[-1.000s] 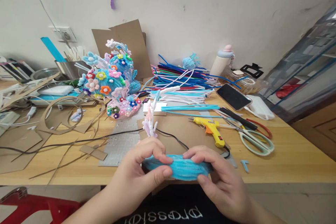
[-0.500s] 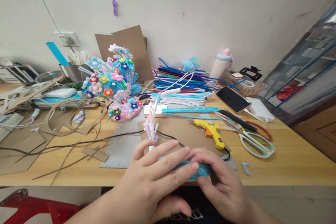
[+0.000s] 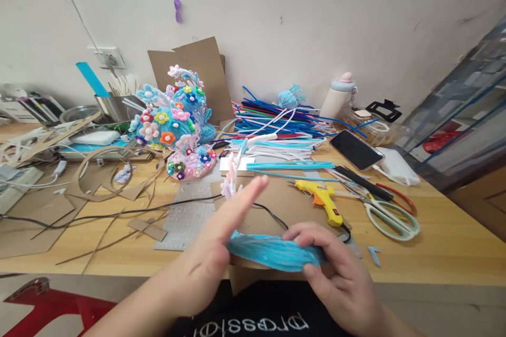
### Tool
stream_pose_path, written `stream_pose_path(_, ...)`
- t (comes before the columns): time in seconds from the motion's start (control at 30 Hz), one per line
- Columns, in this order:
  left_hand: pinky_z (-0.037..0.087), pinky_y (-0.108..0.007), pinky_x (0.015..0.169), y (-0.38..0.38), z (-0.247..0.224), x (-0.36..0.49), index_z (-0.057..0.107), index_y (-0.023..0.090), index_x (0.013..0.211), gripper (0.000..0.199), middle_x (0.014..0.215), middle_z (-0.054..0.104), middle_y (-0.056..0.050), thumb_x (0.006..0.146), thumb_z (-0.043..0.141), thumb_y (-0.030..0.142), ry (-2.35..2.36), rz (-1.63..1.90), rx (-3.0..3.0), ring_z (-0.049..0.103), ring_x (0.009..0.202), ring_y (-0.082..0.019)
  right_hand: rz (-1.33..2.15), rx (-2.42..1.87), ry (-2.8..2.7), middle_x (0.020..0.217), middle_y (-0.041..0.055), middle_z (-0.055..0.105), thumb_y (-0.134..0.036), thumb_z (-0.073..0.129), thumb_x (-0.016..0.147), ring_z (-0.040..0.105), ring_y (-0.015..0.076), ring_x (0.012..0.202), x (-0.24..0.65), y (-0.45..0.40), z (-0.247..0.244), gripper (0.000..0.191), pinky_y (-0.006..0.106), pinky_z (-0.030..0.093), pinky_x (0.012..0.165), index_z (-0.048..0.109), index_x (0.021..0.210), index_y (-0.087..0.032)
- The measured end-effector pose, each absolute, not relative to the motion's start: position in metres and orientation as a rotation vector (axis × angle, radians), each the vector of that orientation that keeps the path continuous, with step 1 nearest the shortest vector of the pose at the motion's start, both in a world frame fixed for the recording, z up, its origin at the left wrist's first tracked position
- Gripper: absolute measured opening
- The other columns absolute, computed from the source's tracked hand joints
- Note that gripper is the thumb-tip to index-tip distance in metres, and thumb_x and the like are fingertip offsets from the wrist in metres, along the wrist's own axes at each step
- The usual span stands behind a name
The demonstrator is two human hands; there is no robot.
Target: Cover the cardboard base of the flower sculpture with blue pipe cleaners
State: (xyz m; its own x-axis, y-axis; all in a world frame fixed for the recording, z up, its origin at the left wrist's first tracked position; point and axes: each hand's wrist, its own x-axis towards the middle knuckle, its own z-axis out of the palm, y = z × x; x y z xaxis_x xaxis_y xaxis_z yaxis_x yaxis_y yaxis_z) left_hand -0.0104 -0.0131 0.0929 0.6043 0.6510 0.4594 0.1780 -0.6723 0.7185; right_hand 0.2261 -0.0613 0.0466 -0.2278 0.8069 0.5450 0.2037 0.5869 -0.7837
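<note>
A light blue bundle of fuzzy strands (image 3: 272,254), like pipe cleaners laid side by side, is held level over the table's front edge. Brown cardboard shows just under it. My right hand (image 3: 340,268) grips its right end between thumb and fingers. At the other end my left hand (image 3: 213,253) is edge-on, fingers stretched out and apart from the thumb; whether its palm touches the bundle I cannot tell. Behind the left fingers rises a white and pink pipe-cleaner stem (image 3: 233,174), its lower part hidden.
A yellow glue gun (image 3: 322,200) and green-handled scissors (image 3: 393,220) lie to the right, near a phone (image 3: 356,148). Piled pipe cleaners (image 3: 276,121) and a flower-covered blue craft piece (image 3: 169,126) stand behind. Cardboard scraps (image 3: 146,229) and a black cable (image 3: 118,213) spread leftwards.
My left hand has lifted off the top of the blue bundle and turned edge-on to the left, uncovering it. My right hand keeps its grip. The view has shifted slightly.
</note>
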Motion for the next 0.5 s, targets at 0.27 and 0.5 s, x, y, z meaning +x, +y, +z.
stream_pose_path(0.27, 0.042, -0.05, 0.112, -0.017, 0.103, 0.004, 0.013, 0.033, 0.156, 0.102, 0.153, 0.046, -0.009, 0.078, 0.077, 0.049, 0.709, 0.654, 2.377, 0.049, 0.136, -0.031, 0.688, -0.851, -1.767, 0.107, 0.001, 0.065, -0.017, 0.056, 0.09, 0.065, 0.0152, 0.097, 0.223, -0.061, 0.053, 0.025, 0.022, 0.054, 0.086, 0.056, 0.112, -0.027)
stream_pose_path(0.5, 0.041, -0.057, 0.108, -0.018, 0.105, 0.012, 0.011, 0.032, 0.156, 0.102, 0.143, 0.055, -0.012, 0.079, 0.078, 0.036, 0.807, 0.625, 2.388, 0.056, 0.126, -0.033, 0.686, -0.851, -1.764, 0.107, 0.0015, 0.063, -0.015, 0.055, 0.091, 0.064, 0.0155, 0.099, 0.221, -0.06, 0.052, 0.027, 0.022, 0.053, 0.087, 0.055, 0.115, -0.028)
